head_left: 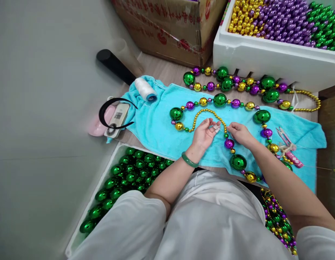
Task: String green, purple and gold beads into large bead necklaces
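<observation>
- Turquoise cloth towel [156,124] stretches across the middle of the frame, and on it, mid-frame, lies the long strand of shiny green, gold and purple beads [219,100], looping over to the right.
- Left hand [205,133], wearing a round green bangle [190,159], is at the centre: thumb and fingers half curled, a small whitish translucent piece [216,128] at the fingertips.
- Right hand [240,133] just beside it, fingers drawn in close at the end of the small gold beads; whether they actually pinch the strand or a thread, I can't tell, it's too fine.
- Top right, a second multicoloured bead strand [226,84] lies before a white foam box [265,52] loaded with gold, purple and green beads.
- Over left of centre, a white thread spool [144,88] rests on the towel, with a black curved headband [102,112] near it.
- Lower left, glossy green round beads [131,177] fill a white shallow tray [71,249].
- Right side of the towel: a pink-and-white patterned small item [294,159].
</observation>
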A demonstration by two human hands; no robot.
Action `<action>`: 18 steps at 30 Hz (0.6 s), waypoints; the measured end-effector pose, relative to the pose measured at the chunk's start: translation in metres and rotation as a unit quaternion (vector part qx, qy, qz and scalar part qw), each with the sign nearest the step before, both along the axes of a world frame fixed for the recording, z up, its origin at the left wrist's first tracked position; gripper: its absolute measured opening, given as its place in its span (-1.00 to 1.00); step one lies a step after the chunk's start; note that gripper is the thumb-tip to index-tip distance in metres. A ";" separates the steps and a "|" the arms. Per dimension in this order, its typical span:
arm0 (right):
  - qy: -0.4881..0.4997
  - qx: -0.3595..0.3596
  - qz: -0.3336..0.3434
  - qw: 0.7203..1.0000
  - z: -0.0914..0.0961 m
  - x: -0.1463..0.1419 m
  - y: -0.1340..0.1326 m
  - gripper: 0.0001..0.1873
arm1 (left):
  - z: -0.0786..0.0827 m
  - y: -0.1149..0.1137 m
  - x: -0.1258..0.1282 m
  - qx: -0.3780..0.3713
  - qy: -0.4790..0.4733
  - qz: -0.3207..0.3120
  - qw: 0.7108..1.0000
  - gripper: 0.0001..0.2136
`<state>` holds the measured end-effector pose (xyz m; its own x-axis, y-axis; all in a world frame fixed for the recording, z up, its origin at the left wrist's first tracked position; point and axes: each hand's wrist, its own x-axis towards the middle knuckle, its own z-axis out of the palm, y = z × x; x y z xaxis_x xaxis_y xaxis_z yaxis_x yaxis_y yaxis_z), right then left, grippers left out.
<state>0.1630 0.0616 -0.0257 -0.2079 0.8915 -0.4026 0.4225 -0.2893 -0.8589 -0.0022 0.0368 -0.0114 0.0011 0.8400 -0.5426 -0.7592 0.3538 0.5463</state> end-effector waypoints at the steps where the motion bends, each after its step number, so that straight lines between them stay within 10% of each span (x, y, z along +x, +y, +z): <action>1: 0.000 0.000 0.000 1.000 0.000 0.000 0.000 -0.63 | 0.000 0.001 0.000 -0.004 -0.009 0.001 1.000 -0.89; 18: 0.092 -0.075 -0.034 0.992 0.014 0.005 -0.005 -0.60 | -0.007 0.000 -0.001 0.050 0.005 0.027 0.998 -0.91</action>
